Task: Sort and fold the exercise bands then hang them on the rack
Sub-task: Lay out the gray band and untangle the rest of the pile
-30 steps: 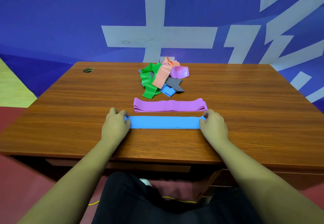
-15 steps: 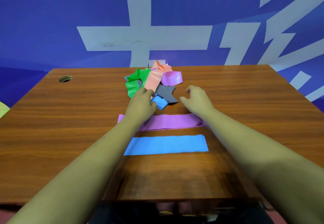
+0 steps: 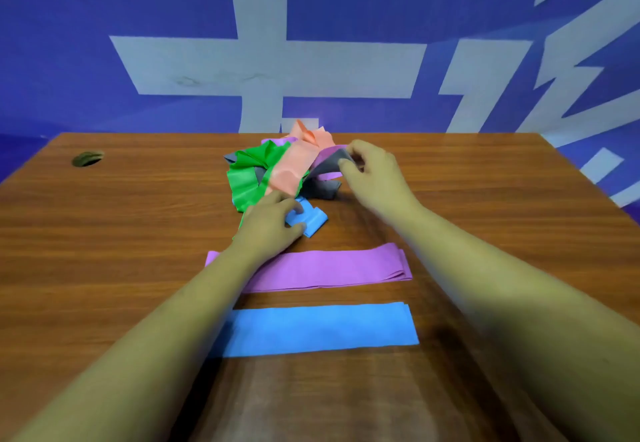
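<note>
Blue latex showed twice: one blue band (image 3: 322,329) lay folded flat nearest the person, with a folded purple band (image 3: 329,268) just beyond it. The two sat in parallel rows on the wooden surface (image 3: 138,233), probably to keep finished pieces apart from the unsorted pile (image 3: 277,171). At the pile's near edge the left hand (image 3: 273,225) pinched a small crumpled blue piece (image 3: 311,218) between thumb and fingers (image 3: 296,230), seemingly to draw it free. The right hand (image 3: 375,173) gripped a raised grey band (image 3: 330,161) at the pile's right side, thumb and forefinger closed on its edge, likely lifting it to loosen the tangle. A green band (image 3: 247,180), a peach band (image 3: 294,164) and a purple strip (image 3: 327,150) were tangled together there. How many bands the heap held, and where each ended, could not be made out. Both forearms were blurred, and the left one covered part of the purple band. No rack appeared anywhere, so hanging seemed far off.
</note>
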Demonstrator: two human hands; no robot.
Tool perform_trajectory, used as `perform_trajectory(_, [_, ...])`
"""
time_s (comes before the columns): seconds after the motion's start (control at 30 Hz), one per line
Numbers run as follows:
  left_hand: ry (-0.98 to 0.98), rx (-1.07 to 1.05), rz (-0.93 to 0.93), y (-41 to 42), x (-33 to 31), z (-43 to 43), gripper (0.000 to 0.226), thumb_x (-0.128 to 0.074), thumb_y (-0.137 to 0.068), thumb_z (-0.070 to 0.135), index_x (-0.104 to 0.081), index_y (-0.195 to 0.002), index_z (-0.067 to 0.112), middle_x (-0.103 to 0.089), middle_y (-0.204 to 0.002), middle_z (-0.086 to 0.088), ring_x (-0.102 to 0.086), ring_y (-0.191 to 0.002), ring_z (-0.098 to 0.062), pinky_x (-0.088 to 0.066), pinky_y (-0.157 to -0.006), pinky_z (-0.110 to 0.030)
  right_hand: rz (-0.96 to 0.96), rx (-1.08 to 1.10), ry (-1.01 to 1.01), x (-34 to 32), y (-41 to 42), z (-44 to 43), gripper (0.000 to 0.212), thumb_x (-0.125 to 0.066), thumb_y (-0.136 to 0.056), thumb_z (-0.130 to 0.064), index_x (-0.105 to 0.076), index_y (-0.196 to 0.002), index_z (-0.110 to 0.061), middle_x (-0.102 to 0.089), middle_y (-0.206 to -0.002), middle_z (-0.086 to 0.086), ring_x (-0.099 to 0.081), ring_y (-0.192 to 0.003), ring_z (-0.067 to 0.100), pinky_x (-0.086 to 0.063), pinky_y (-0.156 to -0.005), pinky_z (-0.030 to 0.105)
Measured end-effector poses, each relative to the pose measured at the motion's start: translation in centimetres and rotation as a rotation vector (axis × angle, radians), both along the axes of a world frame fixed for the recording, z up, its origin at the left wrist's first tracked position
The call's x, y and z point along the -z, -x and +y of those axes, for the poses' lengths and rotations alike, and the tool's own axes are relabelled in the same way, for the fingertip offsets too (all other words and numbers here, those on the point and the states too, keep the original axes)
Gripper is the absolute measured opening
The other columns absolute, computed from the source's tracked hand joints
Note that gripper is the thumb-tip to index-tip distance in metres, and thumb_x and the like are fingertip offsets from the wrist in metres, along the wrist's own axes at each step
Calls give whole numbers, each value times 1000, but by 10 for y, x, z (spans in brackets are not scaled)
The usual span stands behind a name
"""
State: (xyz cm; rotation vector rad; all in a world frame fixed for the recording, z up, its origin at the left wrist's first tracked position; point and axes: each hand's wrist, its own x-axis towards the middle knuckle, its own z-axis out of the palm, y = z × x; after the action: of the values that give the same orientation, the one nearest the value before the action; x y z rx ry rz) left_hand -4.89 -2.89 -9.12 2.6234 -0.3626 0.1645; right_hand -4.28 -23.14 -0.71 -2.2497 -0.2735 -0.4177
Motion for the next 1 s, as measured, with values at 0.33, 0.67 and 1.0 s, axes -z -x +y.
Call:
perform_trajectory(0.33, [569,-83,-105,27,-86,-23,43,-75,-81,35,-54,-110,11,-55,-111,-3,-52,-102,-15,-38,-86,-24,-139,5,-165,-126,40,-6,13,-52,-90,-12,-58,-78,-10,-48,-64,-5,-41,-55,2,-33,-52,20])
perform_trajectory(0.67, [778,316,163,67,-158,-72,30,-71,-85,32,-67,-98,5,-66,-120,-7,-60,-112,-18,-43,-99,-38,-3,-151,-739,-192,98,-29,13,-60,-90,-9,-63,-78,-13,-57,-70,4,-56,-63,15,-53,-56,29])
perform_trajectory(1.0, [882,380,584,124,-146,-99,16,-68,-85,18,-63,-95,7,-63,-74,-13,-61,-60,-21,-51,-60,-28,167,238,-744,-130,120,-133,14,-60,-88,-9,-60,-74,-11,-54,-70,5,-60,-63,17,-57,-56,28])
